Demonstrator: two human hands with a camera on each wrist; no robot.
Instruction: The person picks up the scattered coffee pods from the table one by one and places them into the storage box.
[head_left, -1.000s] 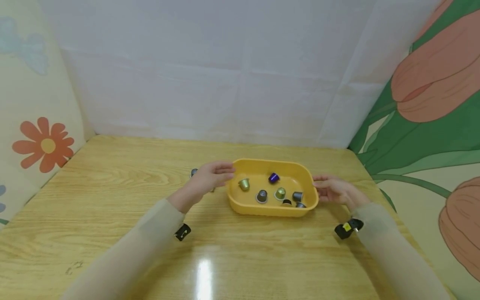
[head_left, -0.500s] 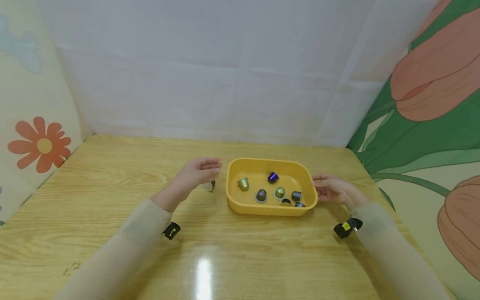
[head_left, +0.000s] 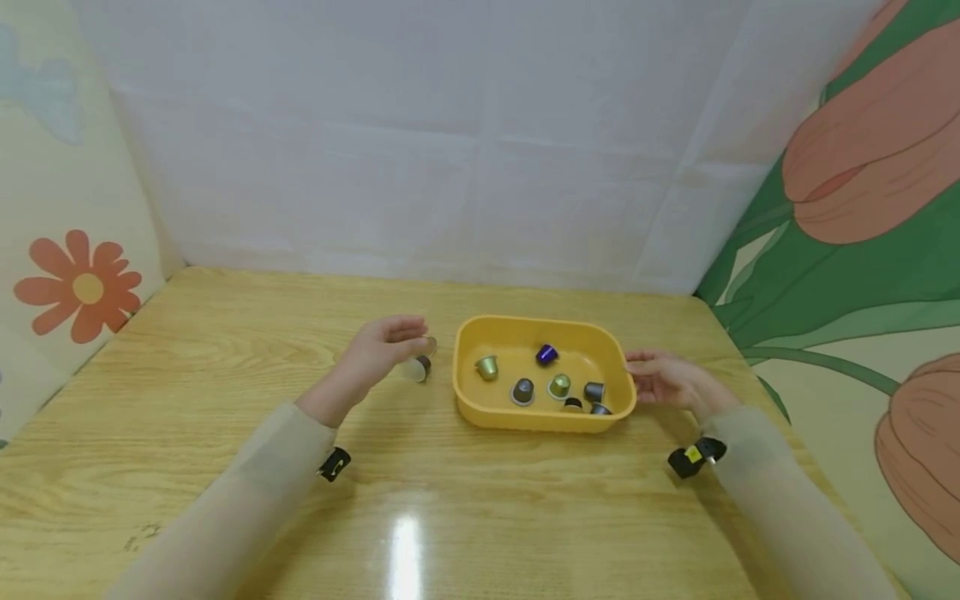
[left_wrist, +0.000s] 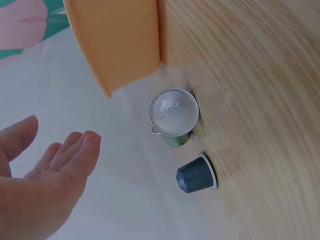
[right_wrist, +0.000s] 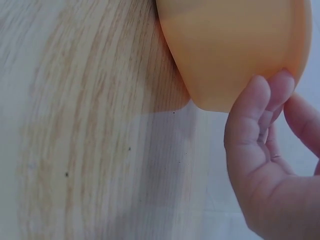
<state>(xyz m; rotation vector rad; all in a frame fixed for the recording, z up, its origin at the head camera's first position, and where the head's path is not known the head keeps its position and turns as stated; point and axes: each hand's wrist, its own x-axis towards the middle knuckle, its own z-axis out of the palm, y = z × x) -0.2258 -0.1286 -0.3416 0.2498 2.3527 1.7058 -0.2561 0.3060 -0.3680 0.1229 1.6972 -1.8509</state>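
Note:
My left hand [head_left: 382, 346] hovers left of the yellow tray, fingers extended and thumb apart, holding nothing. Beside it on the table lies a coffee capsule [head_left: 417, 369] with a pale lid and dark body; another capsule is partly hidden behind the fingers. The left wrist view shows a capsule with a silver lid [left_wrist: 174, 112] and green body, plus a dark blue-grey capsule [left_wrist: 196, 175]. My right hand [head_left: 671, 382] holds the right end of the yellow tray [head_left: 536, 421], fingertips [right_wrist: 257, 90] against its outer wall and thumb at the rim.
Inside the tray lie several capsules, among them a purple one [head_left: 547, 355], a gold-green one [head_left: 487, 367] and a grey one [head_left: 522, 392]. A white sheet [head_left: 420, 167] hangs behind the wooden table [head_left: 480, 508]. Floral cloth [head_left: 862, 275] borders the right side.
My left hand has moved left, away from the tray's left rim, and the capsule beside it has come into view. The right hand and tray stay nearly where they were.

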